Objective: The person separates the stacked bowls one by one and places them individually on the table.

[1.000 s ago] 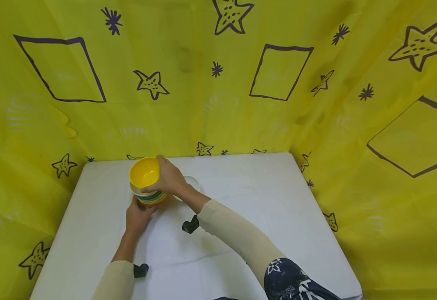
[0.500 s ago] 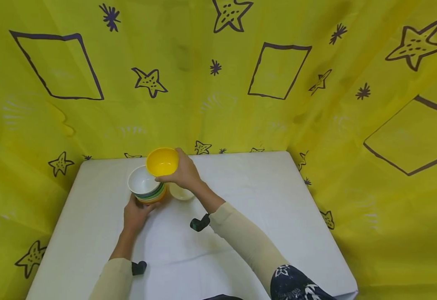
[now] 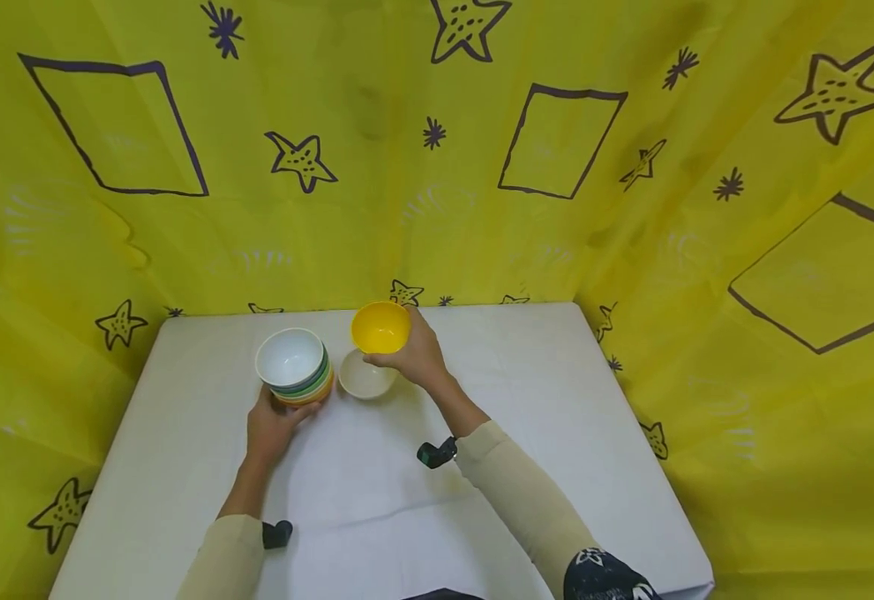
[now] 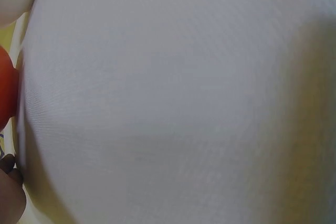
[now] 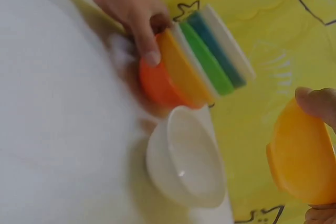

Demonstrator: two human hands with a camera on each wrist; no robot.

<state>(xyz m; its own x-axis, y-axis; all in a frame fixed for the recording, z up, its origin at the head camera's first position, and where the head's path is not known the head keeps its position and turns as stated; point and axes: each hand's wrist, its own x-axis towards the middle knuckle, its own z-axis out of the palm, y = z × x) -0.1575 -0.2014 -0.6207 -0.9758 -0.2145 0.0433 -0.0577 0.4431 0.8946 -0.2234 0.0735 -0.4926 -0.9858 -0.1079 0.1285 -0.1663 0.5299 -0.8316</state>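
Observation:
My left hand (image 3: 270,427) grips the base of a stack of nested bowls (image 3: 303,387), with its thumb over the bottom orange bowl (image 5: 156,85) in the right wrist view. Above that orange one come yellow-orange, white, green and blue bowls, topped by a white bowl (image 3: 290,358). My right hand (image 3: 422,354) holds a yellow bowl (image 3: 380,327) by its side, thumb and fingers at opposite edges, raised and tilted. Partly beneath it in the head view, a cream bowl (image 3: 365,380) stands upright on the table, just right of the stack.
A white cloth covers the table (image 3: 377,517). Yellow curtains (image 3: 377,233) with drawn stars and squares hang behind it and at both sides. A dark wrist device (image 3: 437,452) sticks out from the right wrist, another dark device (image 3: 277,535) from the left.
My right hand has lifted the yellow bowl off the top of the stack and carried it right, close over the cream bowl. The white bowl on top is uncovered. My left hand stays at the stack.

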